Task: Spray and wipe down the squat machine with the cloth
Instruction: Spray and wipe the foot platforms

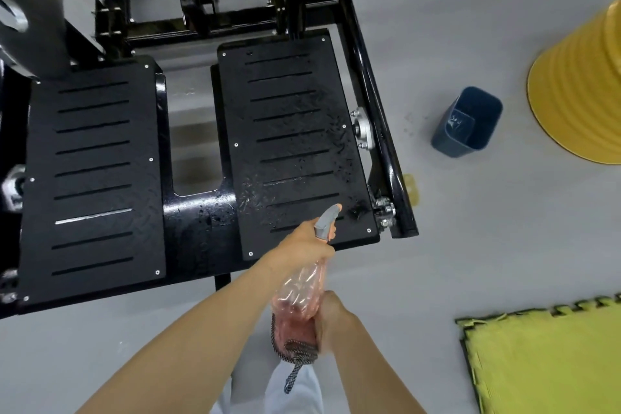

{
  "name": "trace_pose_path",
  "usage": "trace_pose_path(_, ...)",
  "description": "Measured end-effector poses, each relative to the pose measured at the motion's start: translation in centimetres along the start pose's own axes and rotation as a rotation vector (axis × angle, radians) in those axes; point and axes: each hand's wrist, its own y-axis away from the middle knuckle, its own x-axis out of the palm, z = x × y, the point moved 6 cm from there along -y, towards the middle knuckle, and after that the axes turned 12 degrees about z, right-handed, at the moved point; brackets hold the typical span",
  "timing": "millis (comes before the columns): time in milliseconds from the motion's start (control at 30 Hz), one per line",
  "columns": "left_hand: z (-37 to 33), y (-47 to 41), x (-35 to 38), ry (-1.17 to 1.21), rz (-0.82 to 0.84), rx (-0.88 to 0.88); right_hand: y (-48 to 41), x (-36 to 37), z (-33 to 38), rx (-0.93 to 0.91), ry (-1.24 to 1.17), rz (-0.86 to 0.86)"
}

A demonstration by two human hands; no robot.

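Observation:
The squat machine's black footplate has two slotted panels, a left panel and a right panel that glistens with droplets near its front. My left hand grips the neck of a clear pinkish spray bottle, whose grey nozzle points over the right panel's front corner. My right hand holds the bottle's base together with a dark-and-white patterned cloth, bunched under the bottle with a corner hanging down.
A black frame bar runs along the plate's right side. On the grey floor stand a small dark blue bin and a yellow ribbed cone. A yellow-green foam mat lies at the lower right.

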Motion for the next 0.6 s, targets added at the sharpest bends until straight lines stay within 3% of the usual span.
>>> trace_pose_path(133,1.2,-0.5,-0.4,-0.162,-0.068,-0.114,1.1,0.2,1.4,-0.041,0.251,-0.008)
trace_pose_path(233,0.9,-0.7,-0.7,-0.308,-0.109,-0.149,0.7,-1.3,3.4,-0.149,0.460,-0.203)
trace_pose_path(367,1.4,-1.6,-0.7,-0.445,-0.071,-0.210,0.6,-1.7,5.1,-0.115,0.794,-0.352)
trace_pose_path(600,3.6,-2.2,-2.0,-0.518,-0.068,-0.225,0.6,-1.0,4.5,-0.046,0.902,-0.397)
